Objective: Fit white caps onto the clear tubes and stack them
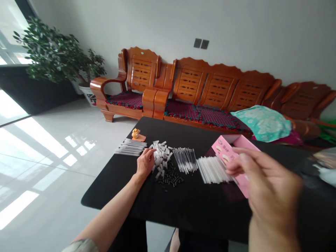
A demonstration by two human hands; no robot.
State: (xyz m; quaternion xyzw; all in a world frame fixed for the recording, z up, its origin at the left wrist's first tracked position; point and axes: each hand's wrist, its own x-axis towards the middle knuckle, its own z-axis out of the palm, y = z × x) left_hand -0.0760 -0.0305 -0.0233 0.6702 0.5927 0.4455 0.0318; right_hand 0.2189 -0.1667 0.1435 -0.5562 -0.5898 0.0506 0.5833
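Observation:
My left hand [145,162] is at the left edge of a heap of short white caps [162,152], its fingers curled together; anything between them is hidden. Small black plugs [172,176] lie scattered just below that heap. Thin dark rods that look like pen refills [186,160] are laid side by side in the middle. To their right sits a row of whitish tubes [213,169]. Longer pale sticks [132,147] line up beyond my left hand. Close to the camera, my right hand [270,182] is blurred, thumb and fingers pinched, in front of a pink box [223,148].
All this lies on a black table [199,206]. A small orange duck figure [136,133] stands at its far left corner. Behind are a wooden sofa [189,84] with a turquoise pillow [262,122] and a potted plant [57,56]. A plastic bag [325,164] is at the right.

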